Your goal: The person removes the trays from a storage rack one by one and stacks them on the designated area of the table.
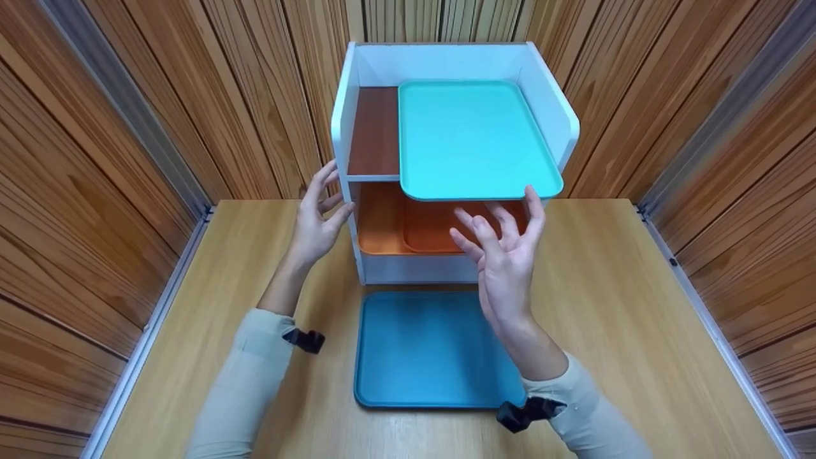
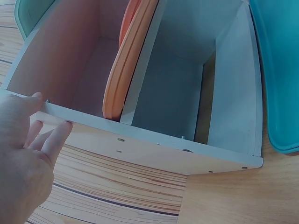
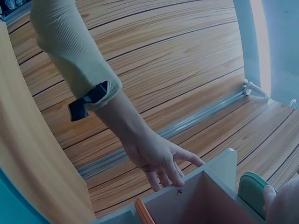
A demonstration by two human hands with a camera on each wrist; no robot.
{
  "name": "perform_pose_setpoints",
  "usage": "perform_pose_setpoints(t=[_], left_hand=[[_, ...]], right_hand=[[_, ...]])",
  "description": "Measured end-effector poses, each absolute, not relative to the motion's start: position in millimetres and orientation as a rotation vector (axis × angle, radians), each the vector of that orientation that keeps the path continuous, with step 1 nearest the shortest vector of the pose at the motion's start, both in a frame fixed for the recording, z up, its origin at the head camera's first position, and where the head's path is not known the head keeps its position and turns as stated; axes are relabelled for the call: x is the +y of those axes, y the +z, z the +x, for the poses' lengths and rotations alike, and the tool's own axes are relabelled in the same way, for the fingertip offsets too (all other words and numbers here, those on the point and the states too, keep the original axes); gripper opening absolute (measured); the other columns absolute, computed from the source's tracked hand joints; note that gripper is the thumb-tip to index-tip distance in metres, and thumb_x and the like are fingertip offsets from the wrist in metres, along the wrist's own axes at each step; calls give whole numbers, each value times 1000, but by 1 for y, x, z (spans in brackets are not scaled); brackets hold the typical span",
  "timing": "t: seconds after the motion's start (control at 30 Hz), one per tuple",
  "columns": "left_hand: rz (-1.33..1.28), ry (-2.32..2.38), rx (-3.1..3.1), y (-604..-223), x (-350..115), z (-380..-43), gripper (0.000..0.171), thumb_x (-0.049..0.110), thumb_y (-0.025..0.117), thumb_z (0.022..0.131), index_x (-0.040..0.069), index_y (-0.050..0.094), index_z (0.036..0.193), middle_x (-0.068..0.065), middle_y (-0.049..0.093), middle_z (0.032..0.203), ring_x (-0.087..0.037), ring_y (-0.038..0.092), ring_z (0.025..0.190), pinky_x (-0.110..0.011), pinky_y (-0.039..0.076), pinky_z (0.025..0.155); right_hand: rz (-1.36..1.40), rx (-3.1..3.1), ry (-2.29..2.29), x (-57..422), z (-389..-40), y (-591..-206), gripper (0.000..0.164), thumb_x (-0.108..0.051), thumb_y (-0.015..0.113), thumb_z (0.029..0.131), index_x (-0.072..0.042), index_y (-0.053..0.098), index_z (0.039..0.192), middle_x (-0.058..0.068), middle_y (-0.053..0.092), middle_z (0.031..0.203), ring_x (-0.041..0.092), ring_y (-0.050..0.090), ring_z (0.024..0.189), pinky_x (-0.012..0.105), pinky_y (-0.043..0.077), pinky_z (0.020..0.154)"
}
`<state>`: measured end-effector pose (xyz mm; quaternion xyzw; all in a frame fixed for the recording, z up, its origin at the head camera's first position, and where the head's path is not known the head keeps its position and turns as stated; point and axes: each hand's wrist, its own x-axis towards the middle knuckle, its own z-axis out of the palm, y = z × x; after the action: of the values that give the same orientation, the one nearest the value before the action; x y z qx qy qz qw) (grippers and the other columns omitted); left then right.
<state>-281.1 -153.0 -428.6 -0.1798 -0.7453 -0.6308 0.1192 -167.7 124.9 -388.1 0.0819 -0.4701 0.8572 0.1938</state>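
A white shelf unit stands upright. On its brown top level, a turquoise tray lies toward the right wall, its front edge overhanging the level. My left hand rests its fingers on the outside of the unit's left panel, its thumb at the front edge. Below the turquoise tray's front right corner is my right hand, fingers spread and loosely bent, one fingertip touching the rim. Behind those fingers, an orange tray lies on the middle level, with another orange tray on it.
A blue tray lies flat on the wooden table in front of the unit, partly under my right forearm. Wood-patterned walls close in the table at the back and sides. Metal rails run along the table's side edges.
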Motion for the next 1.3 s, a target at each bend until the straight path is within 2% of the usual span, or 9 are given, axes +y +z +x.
perform_pose_setpoints(t=[0.27,0.5,0.63,0.73,0.9,0.97,1.13,1.3], left_hand=[[-529,-1836,-2186,-428,-154,-281,71,-4,66,110,10,37,173,-23,48,171,-54,60,152,-65,59,115],[-543,-1823,-2165,-428,-154,-281,71,-6,65,109,7,37,173,-25,48,170,-55,60,152,-66,59,114],[-535,-1811,-2172,-428,-154,-281,72,-7,66,108,7,37,173,-25,48,171,-55,59,152,-66,58,116],[-534,-1809,-2179,-428,-153,-281,72,-6,66,109,7,37,173,-25,48,171,-54,60,152,-66,58,116],[-537,-1818,-2173,-428,-153,-281,71,-6,66,109,7,37,172,-25,48,171,-55,60,152,-66,59,115],[-538,-1817,-2170,-428,-153,-281,70,-6,65,109,7,37,172,-25,48,171,-56,59,152,-67,58,115],[-537,-1818,-2177,-428,-153,-282,70,-5,65,110,8,37,173,-24,48,171,-55,60,152,-67,59,114],[-532,-1820,-2178,-431,-154,-282,70,-4,65,110,8,37,173,-24,48,170,-54,61,152,-66,59,115]], right_hand=[[217,-1407,2370,126,-185,-380,89,4,62,107,-20,14,178,16,42,169,26,67,135,35,72,96],[146,-1433,2342,121,-196,-372,81,3,68,107,-18,26,174,15,50,156,21,75,112,35,72,94],[107,-1438,2318,118,-201,-370,74,3,69,107,-16,32,169,14,53,150,21,73,109,36,73,91],[81,-1456,2299,118,-203,-369,70,4,69,108,-15,34,166,14,50,152,22,70,111,36,73,91],[45,-1478,2290,118,-204,-368,67,3,68,108,-15,36,164,11,37,168,27,70,110,34,73,93],[35,-1480,2282,118,-205,-368,65,1,68,109,-15,37,164,10,33,171,28,70,117,33,73,93],[10,-1485,2268,118,-206,-368,60,-2,66,111,-14,38,161,11,34,170,29,66,131,33,73,92],[-1,-1487,2279,117,-205,-367,57,0,66,110,-14,39,159,10,35,169,32,66,128,34,73,91]])
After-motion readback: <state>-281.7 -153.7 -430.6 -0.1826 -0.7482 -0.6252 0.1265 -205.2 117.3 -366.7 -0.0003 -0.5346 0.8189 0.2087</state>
